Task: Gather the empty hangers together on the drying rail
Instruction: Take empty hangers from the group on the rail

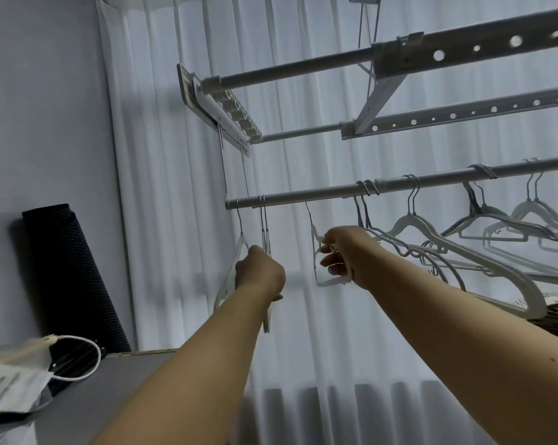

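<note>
While both arms reach up toward the drying rail (pixel 303 195), each hand has hold of a hanger. Rail: a pale grey metal tube running from left of centre out to the right edge, rising slightly that way.

Empty hangers (pixel 431 232): white, slim, flocked-looking, with thin metal hooks. They hang in loose clusters along the rail's right half, shoulders overlapping, several twisted at angles.

Left hand (pixel 260 273): fingers curled round the white hangers at the rail's left end (pixel 242 248), near the tube's end cap; three hooks (pixel 263 200) sit on the rail above it. Grip seen from behind, fingertips hidden.

Right hand (pixel 345 253): thumb and fingers closed on the neck and shoulder of a single hanger (pixel 316 252); whether its hook sits on the rail I cannot tell.

Behind: white pleated curtain (pixel 162 187). Above: a perforated drying rack (pixel 464 49). Lower left: a dark rolled mat (pixel 68 277) against the wall.
</note>
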{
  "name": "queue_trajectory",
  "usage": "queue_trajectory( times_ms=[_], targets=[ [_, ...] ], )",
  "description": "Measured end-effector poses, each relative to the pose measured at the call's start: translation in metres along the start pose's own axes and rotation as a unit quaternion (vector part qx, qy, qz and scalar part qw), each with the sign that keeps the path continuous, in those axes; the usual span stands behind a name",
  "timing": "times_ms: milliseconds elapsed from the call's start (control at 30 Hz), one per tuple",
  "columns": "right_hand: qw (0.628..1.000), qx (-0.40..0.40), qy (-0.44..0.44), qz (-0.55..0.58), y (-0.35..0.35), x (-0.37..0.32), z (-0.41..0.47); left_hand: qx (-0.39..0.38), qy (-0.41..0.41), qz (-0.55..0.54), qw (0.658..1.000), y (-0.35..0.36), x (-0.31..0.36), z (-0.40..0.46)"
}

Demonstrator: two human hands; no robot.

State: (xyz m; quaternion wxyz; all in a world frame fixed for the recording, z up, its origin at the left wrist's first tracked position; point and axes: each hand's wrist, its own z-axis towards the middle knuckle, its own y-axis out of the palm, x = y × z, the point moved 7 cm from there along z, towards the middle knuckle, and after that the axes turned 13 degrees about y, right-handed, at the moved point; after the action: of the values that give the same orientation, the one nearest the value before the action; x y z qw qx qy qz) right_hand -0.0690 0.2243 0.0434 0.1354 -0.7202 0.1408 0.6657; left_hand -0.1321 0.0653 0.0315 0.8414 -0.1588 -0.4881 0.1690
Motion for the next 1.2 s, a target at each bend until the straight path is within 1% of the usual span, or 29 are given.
queue_trajectory(
  times_ms=[67,100,167,200,233,267,300,333,367,400,433,467,500,567,667,700,767,833,867,900,967,1033,1100,1167,1200],
  targets=[
    [1.0,-0.01,-0.007,0.019,0.004,-0.004,0.006,0.001,-0.003,0.015,1.0,-0.006,-0.003,0.0],
    [1.0,-0.013,-0.004,0.025,0.005,-0.003,0.009,-0.008,0.001,0.049,0.999,-0.009,-0.003,0.001],
    [0.999,-0.015,0.006,0.03,0.005,0.003,0.014,-0.022,0.024,0.168,0.985,-0.014,0.001,-0.001],
    [0.999,-0.016,0.01,0.032,0.006,0.007,0.015,-0.008,0.047,0.223,0.974,-0.017,0.006,-0.004],
    [0.999,-0.02,0.012,0.033,0.007,0.011,0.015,0.02,0.079,0.251,0.964,-0.021,0.013,-0.008],
    [0.999,-0.026,0.011,0.036,0.009,0.015,0.015,0.051,0.125,0.253,0.958,-0.024,0.022,-0.01],
    [0.999,-0.032,0.006,0.039,0.011,0.018,0.014,0.073,0.18,0.224,0.955,-0.024,0.033,-0.015],
    [0.998,-0.039,-0.003,0.042,0.013,0.019,0.011,0.069,0.23,0.161,0.957,-0.021,0.042,-0.019],
    [0.998,-0.047,-0.018,0.044,0.016,0.018,0.008,0.033,0.263,0.078,0.961,-0.015,0.049,-0.024],
    [0.997,-0.054,-0.037,0.046,0.018,0.015,0.004,-0.025,0.277,-0.009,0.961,-0.007,0.054,-0.029],
    [0.995,-0.059,-0.061,0.047,0.019,0.01,0.001,-0.086,0.283,-0.092,0.951,0.002,0.059,-0.036],
    [0.993,-0.063,-0.084,0.049,0.019,0.004,-0.003,-0.13,0.291,-0.153,0.936,0.009,0.063,-0.042],
    [0.991,-0.065,-0.102,0.053,0.018,-0.001,-0.007,-0.147,0.306,-0.184,0.923,0.013,0.065,-0.046],
    [0.99,-0.064,-0.106,0.065,0.013,-0.008,-0.007,-0.142,0.348,-0.186,0.908,0.015,0.067,-0.049],
    [0.993,-0.054,-0.087,0.062,0.008,-0.01,-0.005,-0.122,0.389,-0.152,0.9,0.019,0.066,-0.051],
    [0.993,-0.055,-0.087,0.062,0.007,-0.011,-0.005,-0.101,0.407,-0.135,0.898,0.019,0.067,-0.052],
    [0.991,-0.068,-0.091,0.069,0.009,-0.013,-0.003,-0.029,0.454,-0.091,0.886,0.016,0.07,-0.055],
    [0.991,-0.078,-0.108,0.03,0.011,-0.015,-0.003,0.049,0.487,-0.044,0.871,0.012,0.071,-0.056],
    [0.99,-0.08,-0.116,0.001,0.011,-0.016,-0.003,0.084,0.477,-0.039,0.874,0.009,0.069,-0.055],
    [0.989,-0.082,-0.122,-0.026,0.011,-0.015,-0.003,0.114,0.443,-0.054,0.888,0.005,0.065,-0.053],
    [0.988,-0.067,-0.122,-0.061,0.007,-0.009,0.001,0.157,0.349,-0.11,0.917,-0.002,0.052,-0.045],
    [0.991,-0.025,-0.107,-0.075,-0.002,0.001,0.006,0.188,0.268,-0.147,0.933,-0.007,0.038,-0.039],
    [0.993,0.012,-0.072,-0.095,-0.012,0.016,0.012,0.193,0.214,-0.234,0.928,-0.011,0.027,-0.032],
    [0.988,0.041,-0.025,-0.149,-0.018,0.033,0.018,0.192,0.185,-0.33,0.906,-0.017,0.023,-0.026],
    [0.982,0.052,0.0,-0.184,-0.021,0.041,0.02,0.199,0.174,-0.357,0.896,-0.022,0.022,-0.024]
  ],
)
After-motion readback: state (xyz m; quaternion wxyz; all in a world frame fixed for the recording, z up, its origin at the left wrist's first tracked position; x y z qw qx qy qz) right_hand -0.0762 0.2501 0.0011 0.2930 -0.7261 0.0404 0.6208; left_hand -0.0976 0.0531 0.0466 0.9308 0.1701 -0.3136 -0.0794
